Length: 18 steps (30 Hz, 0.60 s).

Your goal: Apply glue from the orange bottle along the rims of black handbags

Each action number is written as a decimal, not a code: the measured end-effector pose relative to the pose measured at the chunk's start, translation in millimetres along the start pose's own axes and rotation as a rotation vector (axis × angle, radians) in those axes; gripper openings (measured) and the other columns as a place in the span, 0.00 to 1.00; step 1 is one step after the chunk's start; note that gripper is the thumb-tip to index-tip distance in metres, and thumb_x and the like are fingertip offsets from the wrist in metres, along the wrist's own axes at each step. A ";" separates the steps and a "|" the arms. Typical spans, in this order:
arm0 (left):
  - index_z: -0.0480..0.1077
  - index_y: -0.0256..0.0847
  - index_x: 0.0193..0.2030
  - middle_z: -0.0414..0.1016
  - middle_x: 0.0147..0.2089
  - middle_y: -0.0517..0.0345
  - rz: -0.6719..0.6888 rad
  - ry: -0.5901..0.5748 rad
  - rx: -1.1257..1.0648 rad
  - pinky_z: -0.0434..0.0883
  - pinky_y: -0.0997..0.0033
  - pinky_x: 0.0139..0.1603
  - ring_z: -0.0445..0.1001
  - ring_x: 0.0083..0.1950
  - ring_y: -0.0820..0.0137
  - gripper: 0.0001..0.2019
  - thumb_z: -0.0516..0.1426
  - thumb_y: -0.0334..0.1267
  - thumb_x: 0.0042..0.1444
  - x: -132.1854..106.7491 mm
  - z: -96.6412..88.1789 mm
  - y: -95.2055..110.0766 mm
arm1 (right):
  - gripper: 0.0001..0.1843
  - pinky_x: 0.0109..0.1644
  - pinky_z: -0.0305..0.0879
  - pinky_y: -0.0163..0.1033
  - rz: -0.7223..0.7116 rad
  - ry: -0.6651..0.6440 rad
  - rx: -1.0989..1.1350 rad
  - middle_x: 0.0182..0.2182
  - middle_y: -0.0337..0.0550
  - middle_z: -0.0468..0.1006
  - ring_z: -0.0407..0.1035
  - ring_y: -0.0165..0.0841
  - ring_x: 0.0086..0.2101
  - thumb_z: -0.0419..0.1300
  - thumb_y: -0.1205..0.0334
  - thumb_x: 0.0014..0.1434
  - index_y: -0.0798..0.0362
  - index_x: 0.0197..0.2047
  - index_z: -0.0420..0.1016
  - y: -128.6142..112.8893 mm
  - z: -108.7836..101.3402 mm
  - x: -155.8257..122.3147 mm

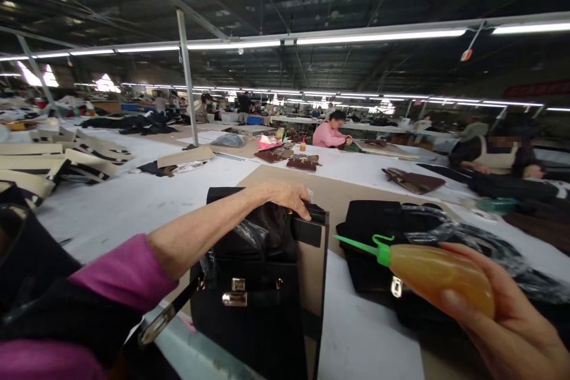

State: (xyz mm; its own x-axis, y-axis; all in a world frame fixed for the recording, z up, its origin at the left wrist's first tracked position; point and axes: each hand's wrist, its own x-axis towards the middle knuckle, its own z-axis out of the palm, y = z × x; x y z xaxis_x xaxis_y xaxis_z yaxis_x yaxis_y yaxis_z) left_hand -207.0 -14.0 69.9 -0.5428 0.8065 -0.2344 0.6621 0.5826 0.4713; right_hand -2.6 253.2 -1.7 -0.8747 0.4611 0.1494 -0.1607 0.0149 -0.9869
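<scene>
My left hand (288, 196) reaches over an upright black handbag (253, 303) and grips its top edge, fingers curled over a black flap. The bag has a metal clasp on its front and clear plastic stuffed in its top. My right hand (503, 314) at the lower right is wrapped round a soft amber squeeze bottle (439, 276) whose green nozzle points left toward the bag. A pink sleeve covers my left upper arm.
A second black bag (383, 237) with crumpled plastic lies on a brown cardboard sheet (338, 193) on the long white table (133, 202). Brown bag pieces (414, 181) lie farther back. Other people sit working at the far tables. Stacked panels (53, 160) lie at the left.
</scene>
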 end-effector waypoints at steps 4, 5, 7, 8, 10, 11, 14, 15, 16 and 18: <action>0.72 0.39 0.30 0.64 0.20 0.65 0.010 -0.029 0.012 0.57 0.73 0.24 0.63 0.24 0.72 0.11 0.60 0.45 0.45 8.0 3.2 3.5 | 0.36 0.39 0.68 0.24 -0.285 0.033 -0.178 0.41 0.34 0.77 0.73 0.36 0.36 0.73 0.52 0.32 0.40 0.47 0.71 -6.6 4.2 4.2; 0.72 0.39 0.29 0.63 0.20 0.65 0.019 -0.034 0.014 0.57 0.73 0.24 0.62 0.24 0.72 0.11 0.60 0.45 0.45 9.3 3.7 3.7 | 0.34 0.39 0.68 0.25 -0.324 0.023 -0.206 0.41 0.35 0.77 0.73 0.36 0.36 0.73 0.51 0.34 0.41 0.47 0.71 -9.0 5.8 4.4; 0.72 0.39 0.30 0.63 0.20 0.65 0.031 -0.037 0.025 0.56 0.73 0.24 0.62 0.24 0.73 0.11 0.60 0.46 0.45 11.4 4.8 3.5 | 0.31 0.41 0.68 0.26 -0.384 0.005 -0.262 0.43 0.38 0.76 0.73 0.37 0.37 0.71 0.51 0.38 0.44 0.47 0.71 -12.7 8.9 4.9; 0.73 0.39 0.30 0.63 0.20 0.65 0.036 -0.040 0.029 0.56 0.73 0.25 0.62 0.24 0.73 0.11 0.60 0.46 0.45 12.4 5.5 3.3 | 0.30 0.42 0.67 0.27 -0.405 -0.008 -0.294 0.44 0.40 0.75 0.73 0.37 0.38 0.71 0.50 0.40 0.44 0.47 0.70 -13.6 10.0 5.5; 0.73 0.39 0.31 0.64 0.20 0.65 0.049 -0.046 0.033 0.56 0.73 0.25 0.62 0.25 0.73 0.12 0.60 0.46 0.46 14.0 6.9 3.0 | 0.29 0.44 0.67 0.28 -0.435 -0.029 -0.347 0.46 0.41 0.74 0.72 0.38 0.40 0.69 0.48 0.43 0.45 0.48 0.70 -13.1 11.0 7.5; 0.73 0.39 0.31 0.64 0.21 0.65 0.056 -0.048 0.034 0.56 0.73 0.25 0.62 0.25 0.73 0.12 0.60 0.45 0.45 14.7 7.6 2.9 | 0.28 0.44 0.67 0.29 -0.449 -0.036 -0.359 0.46 0.41 0.74 0.71 0.38 0.40 0.68 0.48 0.44 0.45 0.48 0.70 -12.2 10.7 8.9; 0.73 0.38 0.30 0.64 0.21 0.65 0.073 -0.050 0.033 0.56 0.74 0.25 0.62 0.25 0.73 0.12 0.61 0.45 0.45 16.5 9.6 3.0 | 0.28 0.46 0.66 0.31 -0.468 -0.073 -0.379 0.48 0.40 0.73 0.71 0.38 0.42 0.67 0.48 0.47 0.43 0.51 0.68 -9.4 7.9 13.6; 0.73 0.38 0.29 0.64 0.21 0.65 0.073 -0.049 0.029 0.56 0.74 0.25 0.62 0.25 0.73 0.11 0.61 0.45 0.45 16.9 10.1 3.0 | 0.28 0.47 0.66 0.32 -0.471 -0.088 -0.381 0.48 0.40 0.73 0.71 0.38 0.42 0.67 0.47 0.48 0.42 0.51 0.68 -8.9 6.8 15.1; 0.73 0.38 0.29 0.65 0.21 0.65 0.074 -0.048 0.023 0.56 0.74 0.25 0.62 0.25 0.73 0.11 0.61 0.45 0.45 17.2 10.4 3.1 | 0.29 0.48 0.66 0.33 -0.468 -0.102 -0.386 0.48 0.41 0.73 0.71 0.39 0.42 0.67 0.47 0.48 0.42 0.52 0.68 -8.7 5.8 16.4; 0.73 0.38 0.30 0.66 0.22 0.65 0.083 -0.044 0.016 0.56 0.74 0.25 0.62 0.26 0.73 0.11 0.61 0.44 0.45 17.5 11.0 3.3 | 0.29 0.48 0.66 0.37 -0.471 -0.109 -0.390 0.48 0.41 0.73 0.70 0.41 0.43 0.67 0.47 0.47 0.42 0.52 0.68 -8.8 4.6 18.2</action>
State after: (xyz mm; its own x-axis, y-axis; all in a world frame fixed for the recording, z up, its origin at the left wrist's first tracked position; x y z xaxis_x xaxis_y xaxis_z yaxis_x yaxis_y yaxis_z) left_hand -208.6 3.1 58.0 -0.4625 0.8557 -0.2322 0.7122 0.5145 0.4775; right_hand -19.2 257.3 10.0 -0.7954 0.2329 0.5596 -0.3801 0.5275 -0.7598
